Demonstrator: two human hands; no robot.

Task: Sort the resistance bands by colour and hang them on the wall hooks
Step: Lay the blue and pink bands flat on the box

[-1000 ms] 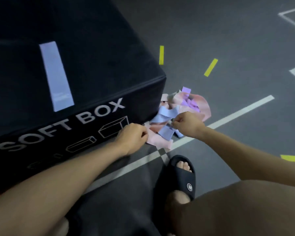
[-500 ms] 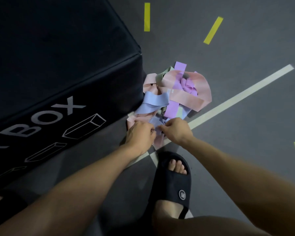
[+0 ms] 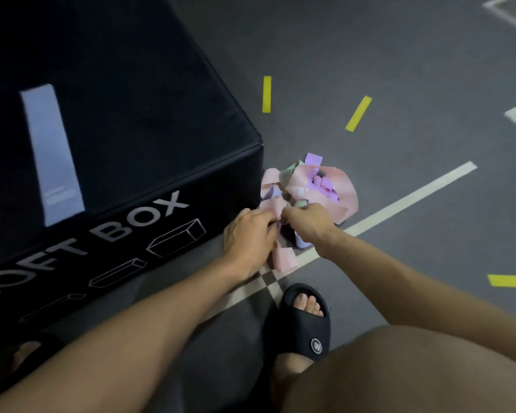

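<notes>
Both hands meet at the near edge of the band heap on the floor. My left hand [image 3: 248,234] is curled, fingers pinched on a pink band [image 3: 283,257] whose loose end trails down onto the white floor line [image 3: 399,204]. My right hand [image 3: 306,223] is closed too, fingertips pressed against those of the left; a lilac-blue band [image 3: 301,241] shows beneath its palm, but whether it grips that one or the pink I cannot tell.

Just beyond the knuckles lies the pile of resistance bands [image 3: 310,186], tangled: pink strips on the outside, purple ones bunched in the middle, a pale green piece near the top left, bits of blue at the left side. The heap touches the corner of the black soft box [image 3: 131,129], which stands to the left, lettered "SOFT BOX" on its near face.

One blue band [image 3: 52,153] lies flat and alone on top of the box, well apart from the heap.

Further out on the grey floor: two short yellow tape marks [image 3: 358,113] beyond the pile, another at the right edge. My right foot in a black slide sandal [image 3: 306,326] stands near the hands, just on my side of the white line.
</notes>
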